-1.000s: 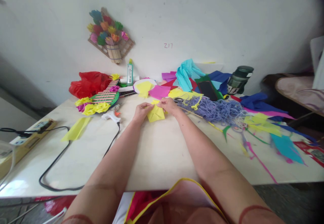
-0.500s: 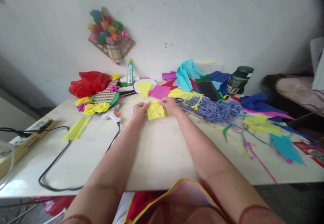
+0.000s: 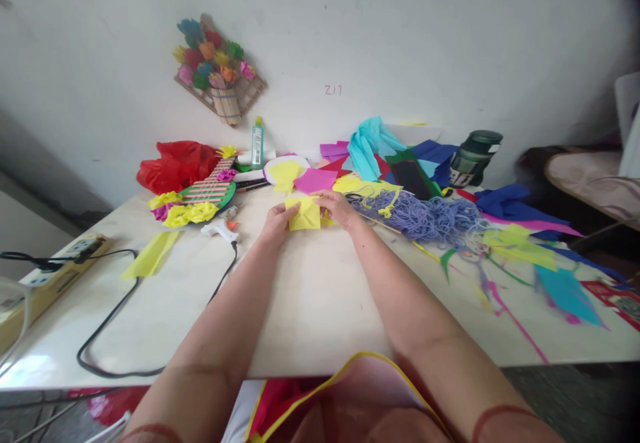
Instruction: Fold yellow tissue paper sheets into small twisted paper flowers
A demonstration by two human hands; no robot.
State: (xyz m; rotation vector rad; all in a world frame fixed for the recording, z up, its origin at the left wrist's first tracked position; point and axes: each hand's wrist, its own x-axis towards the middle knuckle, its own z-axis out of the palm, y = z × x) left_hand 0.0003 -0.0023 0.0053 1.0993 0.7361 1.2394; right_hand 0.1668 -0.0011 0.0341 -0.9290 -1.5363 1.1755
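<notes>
A small square of yellow crepe paper [image 3: 305, 215] is held up over the table between my hands, with creases across its face. My left hand [image 3: 277, 221] pinches its left edge, thumb in front. At the upper right edge, my right hand [image 3: 336, 208] has its fingers closed on the paper; the fingertips are partly hidden. Another bit of yellow shows under the right fingers. Just beyond the hands lie a magenta paper sheet [image 3: 316, 181] and a white-rimmed round piece with yellow paper [image 3: 285, 175] on it.
To the left are a white glue gun [image 3: 220, 231] with a black cord, a yellow paper strip [image 3: 151, 255] and a power strip [image 3: 55, 276]. Tangled purple yarn [image 3: 430, 219] and coloured paper scraps lie right, near a dark bottle [image 3: 474, 158]. A green glue bottle [image 3: 257, 143] stands behind.
The yellow paper has shifted slightly left and up, and its left edge now sits further under my left thumb. My right hand has moved its grip along the top edge.
</notes>
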